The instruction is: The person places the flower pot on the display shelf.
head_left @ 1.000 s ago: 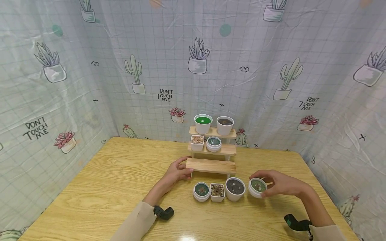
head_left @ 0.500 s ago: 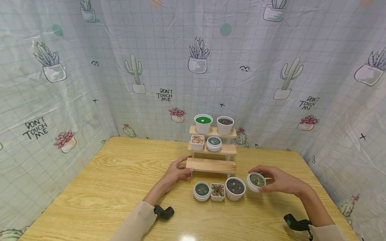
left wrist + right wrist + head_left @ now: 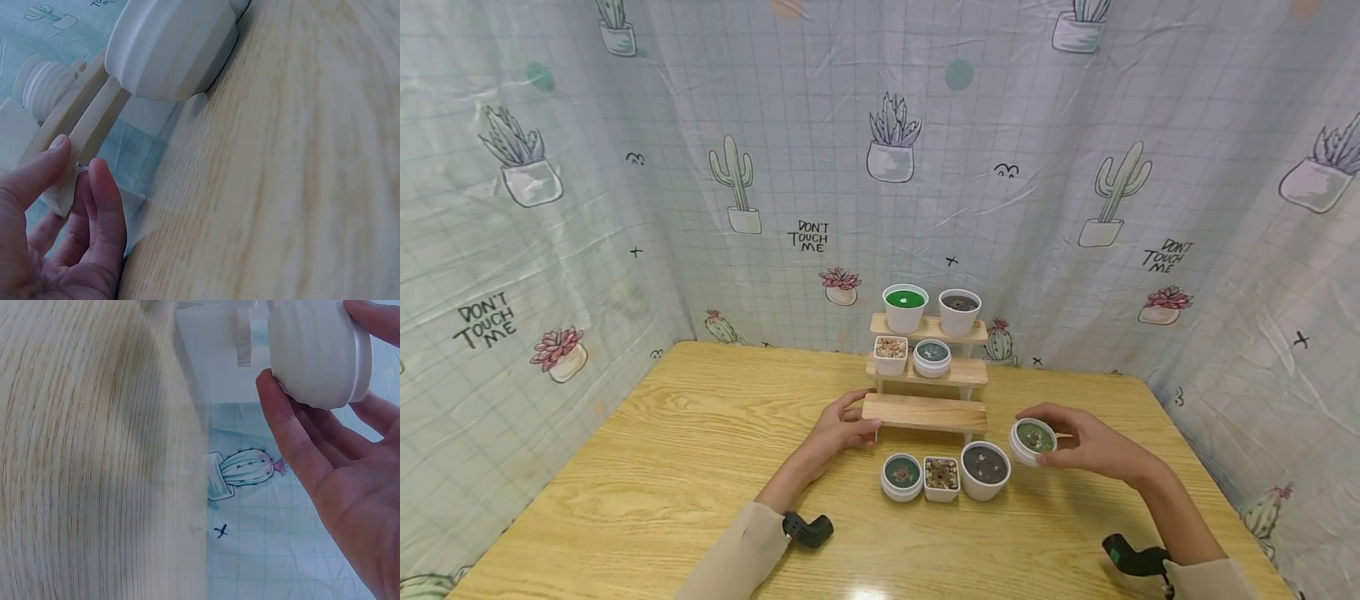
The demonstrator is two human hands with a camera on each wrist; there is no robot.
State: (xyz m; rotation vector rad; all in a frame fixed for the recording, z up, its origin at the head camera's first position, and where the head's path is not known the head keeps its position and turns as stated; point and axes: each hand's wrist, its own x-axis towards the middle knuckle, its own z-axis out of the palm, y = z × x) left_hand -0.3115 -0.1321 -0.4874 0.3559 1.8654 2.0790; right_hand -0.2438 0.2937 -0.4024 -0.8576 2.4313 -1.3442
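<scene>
A: What is the right hand (image 3: 1088, 443) doing?
B: It pinches a low, round white pot with a mottled green top (image 3: 1033, 440), thumb on the near side and fingers curled round the far side. The right wrist view shows the pot raised off the yellowish wood-grain table (image 3: 737, 400).
A: Where does that put it?
B: To the right of a pale wooden three-step stand (image 3: 925, 411), close to the larger round white pot with a dark grey top (image 3: 985, 467).
A: And the left hand (image 3: 833, 429)?
B: It grips the left end of the stand's lowest step, the thumb on the board and the other fingers bent around its edge and underside.
A: What stands in front of the stand?
B: A row on the table: a low round white pot with a dark green top (image 3: 902, 473), then a square white pot filled with brownish pebbles (image 3: 942, 477), then that dark grey one.
A: And higher up?
B: The middle step bears a square white pot of pale pebbles (image 3: 891, 357) beside a low round white pot with a blue-green top (image 3: 932, 358). On the top step are a tapered white pot with a bright green top (image 3: 906, 310) and a tapered white pot with a grey-brown top (image 3: 959, 313).
</scene>
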